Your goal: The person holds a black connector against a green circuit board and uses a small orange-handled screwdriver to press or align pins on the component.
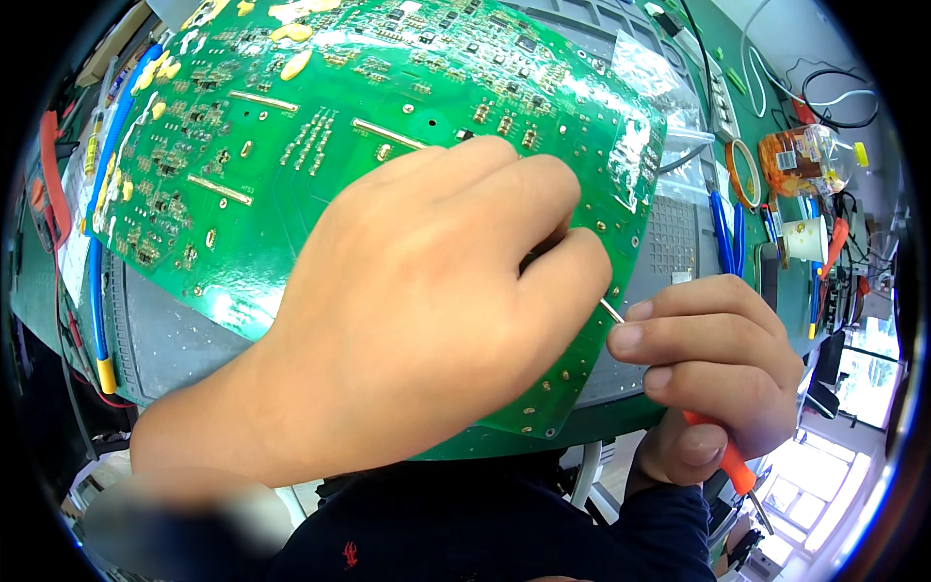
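My left hand (pixel 446 262) is curled into a loose fist over a large green circuit board (pixel 320 209). What its fingers hold, if anything, is hidden under the hand. A thin metal rod (pixel 612 311) shows between the left fist and the fingertips of my right hand (pixel 722 364). Just off the board's right edge, the right hand is closed around an orange-handled tool (pixel 739 472). A thin metal end (pixel 761 511) sticks out below that handle, angled down. I cannot tell whether the rod and the orange handle are one piece.
Under the board lies a grey mat (pixel 160 335) on a green bench. Blue-handled tools (pixel 727 233), a tape roll (pixel 744 173), a paper cup (pixel 805 239) and a plastic jar (pixel 795 160) stand at the right. A blue tube (pixel 121 126) and red meter (pixel 48 184) lie left.
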A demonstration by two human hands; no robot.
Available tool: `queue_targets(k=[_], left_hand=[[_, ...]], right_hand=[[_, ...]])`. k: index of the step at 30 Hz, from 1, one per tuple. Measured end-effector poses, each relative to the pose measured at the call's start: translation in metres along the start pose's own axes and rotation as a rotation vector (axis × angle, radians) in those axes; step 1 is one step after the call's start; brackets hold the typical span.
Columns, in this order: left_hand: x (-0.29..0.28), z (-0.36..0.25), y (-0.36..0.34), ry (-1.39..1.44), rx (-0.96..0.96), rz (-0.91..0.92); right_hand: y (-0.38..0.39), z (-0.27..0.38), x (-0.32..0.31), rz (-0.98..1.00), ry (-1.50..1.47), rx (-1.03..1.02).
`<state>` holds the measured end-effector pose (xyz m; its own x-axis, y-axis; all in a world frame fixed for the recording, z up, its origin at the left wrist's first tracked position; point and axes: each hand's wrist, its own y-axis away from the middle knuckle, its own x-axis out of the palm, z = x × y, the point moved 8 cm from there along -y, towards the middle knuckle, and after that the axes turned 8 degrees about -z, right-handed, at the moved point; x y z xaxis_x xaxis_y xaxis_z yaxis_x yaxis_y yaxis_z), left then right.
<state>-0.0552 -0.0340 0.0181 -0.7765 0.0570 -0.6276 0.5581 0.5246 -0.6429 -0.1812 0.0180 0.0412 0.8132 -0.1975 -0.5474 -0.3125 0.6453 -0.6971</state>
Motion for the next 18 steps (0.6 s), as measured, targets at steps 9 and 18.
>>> queue_targets(k=[9,18], left_hand=[[0.0008,-0.0021,-0.0006,0.011,0.042,-0.023],[0.0005,-0.0058,0.0000,0.036,0.069,-0.080]], right_hand=[[-0.0018,0.0031,0.0022,0.061,0.004,-0.048],[-0.0002,0.0045,0.0026,0.044,-0.004,-0.038]])
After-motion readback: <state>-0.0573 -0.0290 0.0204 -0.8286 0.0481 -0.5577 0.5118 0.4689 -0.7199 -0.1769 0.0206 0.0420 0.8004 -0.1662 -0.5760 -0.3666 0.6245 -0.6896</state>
